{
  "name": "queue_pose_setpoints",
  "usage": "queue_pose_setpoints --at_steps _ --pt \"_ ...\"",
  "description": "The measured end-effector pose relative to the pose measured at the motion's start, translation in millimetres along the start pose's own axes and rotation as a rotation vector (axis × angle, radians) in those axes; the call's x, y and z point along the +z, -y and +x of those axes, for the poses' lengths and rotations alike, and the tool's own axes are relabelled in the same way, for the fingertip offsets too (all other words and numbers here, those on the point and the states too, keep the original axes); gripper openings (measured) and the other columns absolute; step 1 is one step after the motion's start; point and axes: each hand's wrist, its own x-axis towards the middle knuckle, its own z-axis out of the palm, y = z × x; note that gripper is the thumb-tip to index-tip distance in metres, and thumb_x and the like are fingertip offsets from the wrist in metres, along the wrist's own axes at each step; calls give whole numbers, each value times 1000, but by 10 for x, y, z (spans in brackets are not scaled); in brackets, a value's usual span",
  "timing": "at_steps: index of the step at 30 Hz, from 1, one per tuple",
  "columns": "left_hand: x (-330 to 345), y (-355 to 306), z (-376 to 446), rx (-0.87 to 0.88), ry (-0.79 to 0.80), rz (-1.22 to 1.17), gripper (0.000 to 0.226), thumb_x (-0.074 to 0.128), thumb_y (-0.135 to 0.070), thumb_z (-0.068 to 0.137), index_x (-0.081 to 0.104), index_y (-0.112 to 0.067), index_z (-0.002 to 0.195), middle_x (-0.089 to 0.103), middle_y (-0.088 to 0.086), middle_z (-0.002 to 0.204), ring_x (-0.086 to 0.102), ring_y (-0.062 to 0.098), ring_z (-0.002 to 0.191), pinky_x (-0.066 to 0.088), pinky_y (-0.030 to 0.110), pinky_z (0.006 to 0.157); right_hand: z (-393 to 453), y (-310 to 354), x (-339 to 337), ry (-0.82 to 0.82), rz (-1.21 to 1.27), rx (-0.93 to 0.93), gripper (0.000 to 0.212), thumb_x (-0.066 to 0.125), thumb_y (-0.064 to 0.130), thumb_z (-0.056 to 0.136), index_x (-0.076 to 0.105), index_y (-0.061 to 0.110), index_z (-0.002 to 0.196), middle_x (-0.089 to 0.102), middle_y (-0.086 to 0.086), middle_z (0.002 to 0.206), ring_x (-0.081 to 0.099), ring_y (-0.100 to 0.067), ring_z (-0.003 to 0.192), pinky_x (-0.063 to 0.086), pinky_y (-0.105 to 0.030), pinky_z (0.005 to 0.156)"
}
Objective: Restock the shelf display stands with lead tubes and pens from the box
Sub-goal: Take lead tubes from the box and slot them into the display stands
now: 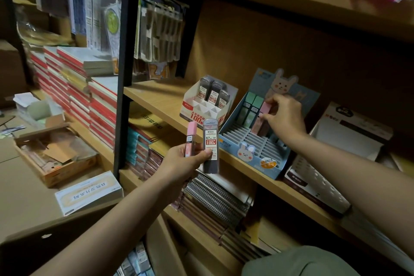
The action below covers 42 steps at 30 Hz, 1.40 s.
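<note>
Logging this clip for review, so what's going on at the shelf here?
A person is restocking lead tubes on a wooden shelf. The right hand pinches a pink tube and is setting it into the blue bunny display stand, beside two green tubes already standing there. The left hand holds two more tubes upright in front of the shelf, a pink one and a grey one. The white stand to the left holds three grey tubes in its back row.

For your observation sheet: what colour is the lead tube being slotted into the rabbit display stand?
Pink lead tube, pinched by the right hand; head view.
</note>
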Motion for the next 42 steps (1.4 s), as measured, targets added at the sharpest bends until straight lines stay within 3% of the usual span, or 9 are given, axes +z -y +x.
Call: queue_pose_setpoints --at_steps 6,9,13,16,19,22,27,37,42 --pt "14 -44 -49 9 -4 -8 13 71 -26 87 70 -20 99 68 -11 64 56 10 66 44 25 58 -68 45 -103 -11 -46 -19 42 74 19 86 64 11 126 54 -8 125 57 -24 110 51 -35 95" --pt "19 -91 -89 34 14 -2 12 70 -23 87 69 -19 99 69 -1 79 56 13 66 43 26 59 -195 205 -178 9 144 -87 40 65 18 93 58 20 132 53 -1 119 59 -7 82 52 -13 77" --pt "31 -153 -134 67 57 38 15 69 -23 88 69 -16 101 73 4 90 59 12 68 44 26 60 -407 643 -192 471 356 -97 35 60 41 91 59 32 124 66 9 105 68 -8 86 60 -32 77" --pt "34 -186 -157 88 76 74 11 68 -22 89 69 -18 99 74 0 83 59 5 60 43 18 52 -488 899 -126 600 347 -138 36 68 30 90 60 32 125 69 8 103 68 -5 88 59 -32 78" --pt "-13 -221 -163 98 55 62 21 67 -22 90 63 -17 109 71 1 94 64 7 71 48 19 56 -378 1013 -123 536 344 -120 32 73 22 86 65 28 116 69 4 106 70 -12 87 61 -36 76" --pt "-112 -288 -138 70 -19 10 38 62 -33 93 47 -19 125 59 4 104 57 14 79 46 25 66 -49 1021 -223 320 426 -84 31 74 19 84 66 28 113 65 5 110 67 -7 87 57 -19 64" --pt "-210 -442 -85 13 -110 -154 23 46 -24 102 52 -15 122 56 10 97 52 16 69 46 20 51 435 1025 -170 -7 303 -104 30 77 26 82 68 29 111 61 15 100 52 8 81 38 -7 62" --pt "-326 -406 48 61 -161 -88 21 45 -21 102 55 -17 120 58 7 99 55 20 87 51 35 84 665 865 239 29 129 -93 36 76 16 84 69 16 119 68 -5 119 60 -22 113 49 -28 90" --pt "-329 -362 109 54 -146 -89 17 45 -20 102 56 -17 116 56 6 92 52 18 78 44 29 68 676 796 322 130 64 -47 36 70 15 89 66 9 124 68 -8 123 63 -19 111 44 -18 80"
